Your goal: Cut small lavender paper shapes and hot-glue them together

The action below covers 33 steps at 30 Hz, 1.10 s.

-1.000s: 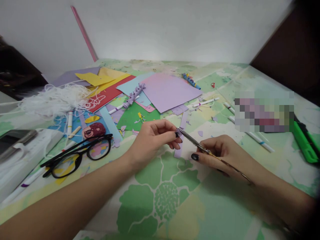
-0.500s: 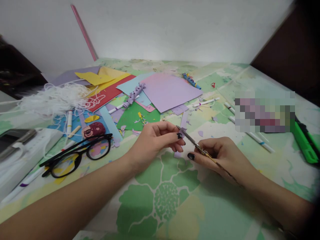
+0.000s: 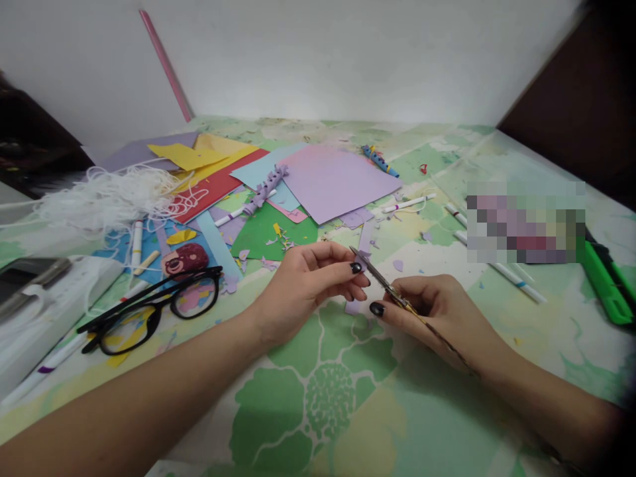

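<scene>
My left hand (image 3: 308, 285) pinches a narrow lilac paper strip (image 3: 354, 306) between thumb and fingers, just above the flowered table cover. My right hand (image 3: 437, 311) is closed round small scissors (image 3: 380, 281), whose blades point up and left and meet the strip beside my left fingertips. Most of the strip is hidden behind my fingers. Both hands sit close together at the middle of the table.
Black glasses (image 3: 149, 308) lie to the left. Behind the hands lie sheets of coloured paper, a large lilac sheet (image 3: 330, 179), white string (image 3: 109, 195), several markers (image 3: 407, 203) and paper scraps. A green tool (image 3: 603, 281) lies at the right edge, a white box (image 3: 44, 311) at the left.
My right hand and the scissors have drawn slightly left and towards my left hand. The strip's visible lower end has shortened.
</scene>
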Each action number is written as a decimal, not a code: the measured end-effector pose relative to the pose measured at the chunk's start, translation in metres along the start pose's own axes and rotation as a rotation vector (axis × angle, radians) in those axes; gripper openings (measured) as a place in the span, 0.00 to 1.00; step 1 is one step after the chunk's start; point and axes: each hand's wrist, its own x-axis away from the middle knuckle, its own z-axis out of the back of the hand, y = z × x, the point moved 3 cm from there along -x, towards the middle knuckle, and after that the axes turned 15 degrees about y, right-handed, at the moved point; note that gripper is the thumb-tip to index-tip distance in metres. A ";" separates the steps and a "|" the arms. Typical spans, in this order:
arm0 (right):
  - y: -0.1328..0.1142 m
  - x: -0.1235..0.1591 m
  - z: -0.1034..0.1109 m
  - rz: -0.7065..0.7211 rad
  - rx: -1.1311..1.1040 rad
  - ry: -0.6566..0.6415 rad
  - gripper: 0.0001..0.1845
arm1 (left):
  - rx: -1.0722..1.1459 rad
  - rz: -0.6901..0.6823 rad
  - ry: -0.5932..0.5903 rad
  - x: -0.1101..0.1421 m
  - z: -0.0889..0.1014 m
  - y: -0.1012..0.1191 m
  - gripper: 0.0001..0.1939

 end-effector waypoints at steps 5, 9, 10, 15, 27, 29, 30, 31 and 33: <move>0.000 0.001 0.000 -0.024 -0.016 0.001 0.22 | 0.020 -0.001 -0.015 0.000 0.001 -0.002 0.01; 0.000 0.001 0.001 -0.005 -0.002 -0.005 0.23 | 0.014 0.000 -0.021 0.000 0.001 -0.002 0.01; 0.000 0.000 0.001 0.007 0.010 -0.004 0.23 | 0.011 0.000 -0.021 0.000 0.001 -0.002 0.01; 0.000 -0.002 0.002 0.049 0.047 -0.006 0.22 | -0.003 0.011 -0.011 -0.001 0.001 -0.002 0.02; 0.002 -0.003 0.007 0.072 0.085 0.023 0.23 | -0.098 -0.064 0.018 -0.003 0.005 0.002 0.02; 0.002 -0.004 0.007 0.079 0.089 0.028 0.24 | -0.101 -0.069 0.024 -0.003 0.005 0.002 0.02; 0.002 -0.004 0.007 0.079 0.094 0.030 0.23 | -0.106 -0.075 0.029 -0.003 0.005 0.002 0.03; 0.002 -0.004 0.007 0.079 0.102 0.032 0.23 | -0.112 -0.082 0.032 -0.003 0.005 0.003 0.02; 0.002 -0.005 0.008 0.084 0.120 0.040 0.23 | -0.128 -0.098 0.038 -0.003 0.005 0.003 0.02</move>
